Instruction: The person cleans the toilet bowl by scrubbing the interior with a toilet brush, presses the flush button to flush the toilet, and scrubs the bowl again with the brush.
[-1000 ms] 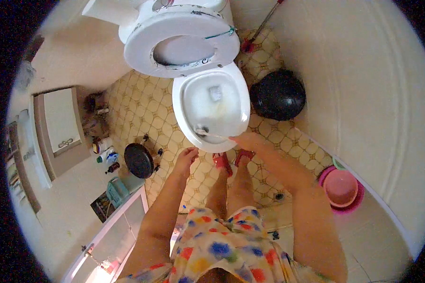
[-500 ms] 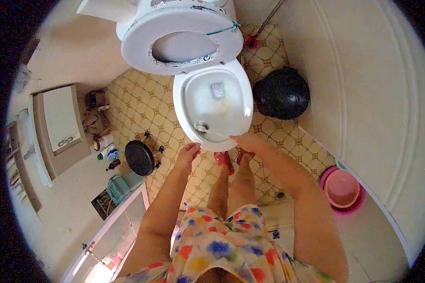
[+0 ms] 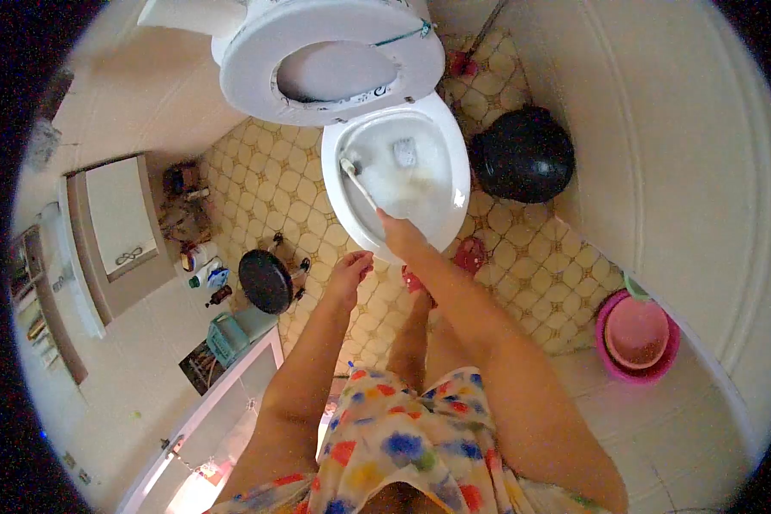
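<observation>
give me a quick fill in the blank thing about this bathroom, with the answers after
The ____ hand holds the brush.
The toilet seat is tilted ____, off the bowl.
The round top of the stool is colored ____.
The smaller basin, nested in the larger basin, is colored ____.

right; up; black; pink

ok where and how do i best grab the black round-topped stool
Likely by its round seat, on the rim facing the left hand, coming from above: legs hold it raised, seemingly leaving room to curl under.
</observation>
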Demonstrator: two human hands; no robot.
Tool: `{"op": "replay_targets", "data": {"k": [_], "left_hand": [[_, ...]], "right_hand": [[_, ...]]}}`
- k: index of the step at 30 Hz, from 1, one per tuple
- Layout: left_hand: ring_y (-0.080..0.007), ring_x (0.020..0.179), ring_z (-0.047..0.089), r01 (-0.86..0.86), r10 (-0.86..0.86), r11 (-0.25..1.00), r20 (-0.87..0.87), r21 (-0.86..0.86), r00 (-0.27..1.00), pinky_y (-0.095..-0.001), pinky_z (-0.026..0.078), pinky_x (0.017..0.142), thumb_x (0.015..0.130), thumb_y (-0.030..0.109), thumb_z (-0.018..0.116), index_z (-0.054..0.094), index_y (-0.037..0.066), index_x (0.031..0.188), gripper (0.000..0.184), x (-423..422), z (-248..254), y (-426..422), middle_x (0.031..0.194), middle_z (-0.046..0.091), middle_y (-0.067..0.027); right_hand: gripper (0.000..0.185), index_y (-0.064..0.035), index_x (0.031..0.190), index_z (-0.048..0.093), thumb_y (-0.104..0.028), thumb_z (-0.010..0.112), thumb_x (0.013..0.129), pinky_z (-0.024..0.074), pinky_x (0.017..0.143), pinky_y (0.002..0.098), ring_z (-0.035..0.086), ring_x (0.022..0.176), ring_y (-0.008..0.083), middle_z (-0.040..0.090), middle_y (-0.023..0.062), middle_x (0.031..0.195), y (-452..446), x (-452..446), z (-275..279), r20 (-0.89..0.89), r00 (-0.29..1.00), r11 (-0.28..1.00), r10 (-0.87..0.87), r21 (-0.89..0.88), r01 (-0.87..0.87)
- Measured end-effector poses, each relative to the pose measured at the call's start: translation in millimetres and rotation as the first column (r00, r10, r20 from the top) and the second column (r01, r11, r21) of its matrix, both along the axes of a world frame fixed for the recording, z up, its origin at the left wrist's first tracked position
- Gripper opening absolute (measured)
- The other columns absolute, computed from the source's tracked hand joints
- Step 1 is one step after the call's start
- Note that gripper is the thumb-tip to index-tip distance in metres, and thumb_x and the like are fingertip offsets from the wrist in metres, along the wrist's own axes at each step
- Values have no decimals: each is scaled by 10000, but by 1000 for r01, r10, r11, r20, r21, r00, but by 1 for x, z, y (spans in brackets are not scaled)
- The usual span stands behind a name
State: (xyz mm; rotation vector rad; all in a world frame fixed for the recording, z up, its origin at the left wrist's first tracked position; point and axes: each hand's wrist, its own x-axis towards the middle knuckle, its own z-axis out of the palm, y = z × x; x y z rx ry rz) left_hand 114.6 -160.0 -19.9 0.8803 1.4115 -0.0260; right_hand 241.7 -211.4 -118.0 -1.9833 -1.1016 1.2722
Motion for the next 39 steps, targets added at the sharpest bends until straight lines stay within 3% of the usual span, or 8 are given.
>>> {"op": "replay_targets", "data": {"k": [2,4,8,12,16,27,33,39], "left_hand": [[-94,683,490,1,0,1000,10,-15,1000,-207,379,617,732,183,590,541,61,880,198,-13,-9,-2,742,540,3],[-100,687,496,0,1,999,17,-33,1000,-214,394,623,731,183,594,547,67,874,191,-20,-14,-4,750,544,4],[-98,656,480,-4,5,998,19,-55,1000,-212,382,589,734,170,587,549,69,867,172,-32,-18,-11,731,536,6],[-72,665,476,-18,19,997,4,-72,1000,-178,342,589,735,187,588,523,60,876,201,-37,-14,-15,730,534,5],[-77,674,478,-14,13,997,-12,-79,1000,-190,344,606,726,213,600,517,71,875,223,-39,-12,-11,736,532,13],[-71,675,465,-26,25,997,-15,-71,1000,-190,337,605,730,222,595,518,77,850,203,-21,0,-5,735,527,13],[-78,688,471,-64,62,995,-26,-75,998,-197,341,606,733,199,581,523,72,861,190,-25,-5,-6,740,530,12],[-82,703,472,4,-3,998,20,-67,1000,-211,340,632,732,206,578,526,76,884,207,-24,-17,0,769,529,13]], "right_hand": [[470,-196,1226,329,-81,373,772,439,649,411,554,701,346,561,213,783,-14,34,53,-50,984,974,170,-141,-175],[416,-168,1217,344,-146,377,802,428,684,413,549,738,347,563,208,798,-62,39,-4,50,941,942,335,-12,-335],[389,-137,1202,364,-222,372,822,429,688,405,545,761,348,564,201,817,-79,110,78,-217,916,851,337,-345,-395],[367,-130,1159,422,-298,345,842,435,679,394,551,761,330,564,189,847,-87,107,11,192,777,795,600,-34,-605],[326,-217,1153,436,-246,327,847,441,663,393,555,772,310,560,175,865,-37,87,41,154,905,917,397,-116,-382],[376,-263,1176,408,-150,342,823,439,640,401,550,728,324,550,167,801,-61,104,1,164,782,798,601,-79,-597],[385,-254,1191,385,-153,324,825,428,621,418,541,703,340,548,177,832,-10,66,7,153,959,969,240,-101,-226],[383,-230,1218,337,-194,328,837,442,649,407,549,740,335,550,176,841,-57,101,12,157,776,790,611,-66,-609]]}}
